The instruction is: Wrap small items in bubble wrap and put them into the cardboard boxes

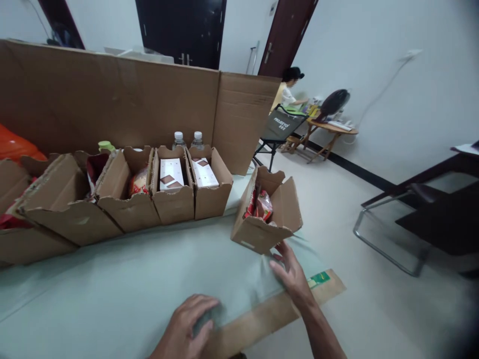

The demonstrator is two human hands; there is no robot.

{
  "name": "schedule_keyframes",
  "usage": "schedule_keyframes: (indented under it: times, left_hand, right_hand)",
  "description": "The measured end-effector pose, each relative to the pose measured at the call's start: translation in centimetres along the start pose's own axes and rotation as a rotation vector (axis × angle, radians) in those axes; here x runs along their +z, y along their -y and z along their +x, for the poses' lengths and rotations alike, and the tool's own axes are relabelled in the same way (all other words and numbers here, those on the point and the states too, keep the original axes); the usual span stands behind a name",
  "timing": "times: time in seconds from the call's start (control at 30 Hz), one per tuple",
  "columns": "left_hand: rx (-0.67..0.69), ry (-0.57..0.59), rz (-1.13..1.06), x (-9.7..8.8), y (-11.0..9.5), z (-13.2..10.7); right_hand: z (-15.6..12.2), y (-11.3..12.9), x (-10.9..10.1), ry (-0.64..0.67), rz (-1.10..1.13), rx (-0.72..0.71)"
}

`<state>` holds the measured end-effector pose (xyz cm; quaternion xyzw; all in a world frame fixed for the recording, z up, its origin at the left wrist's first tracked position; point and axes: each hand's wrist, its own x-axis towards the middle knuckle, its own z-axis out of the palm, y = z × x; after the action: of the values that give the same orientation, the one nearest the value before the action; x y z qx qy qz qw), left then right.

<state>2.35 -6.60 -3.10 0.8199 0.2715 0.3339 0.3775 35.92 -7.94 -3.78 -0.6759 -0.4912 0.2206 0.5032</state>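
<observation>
A cardboard box with a wavy cut rim stands apart at the right end of the table. Red and clear plastic packets lie inside it. My right hand is at the box's near lower corner, thumb and fingers apart. Whether its fingertips touch the cardboard I cannot tell; a small dark red patch between them is too blurred to name. Over the table's near edge is my left hand, fingers curved and parted from the thumb, with nothing in it.
Several cardboard boxes stand in a row at left, two holding white cartons. Behind them are two clear bottles and a tall cardboard panel. A chair, a fan and a seated person are farther back.
</observation>
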Motion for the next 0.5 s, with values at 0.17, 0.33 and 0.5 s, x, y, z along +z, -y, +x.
schedule_keyframes:
  times: [0.17, 0.33, 0.5]
  left_hand:
    - [0.039, -0.271, 0.149, -3.1, 0.9, -0.7]
    - [0.028, -0.424, 0.341, -3.5, 2.3, -2.3]
    - [0.002, -0.410, 0.400, -3.4, 3.4, -4.3]
  right_hand:
    - [2.6, 0.1, 1.5, -0.001, -0.055, 0.021]
    - [9.1, 1.5, 1.7, 0.157, 0.010, 0.019]
    - [14.7, 1.6, 2.3, 0.255, 0.081, -0.019]
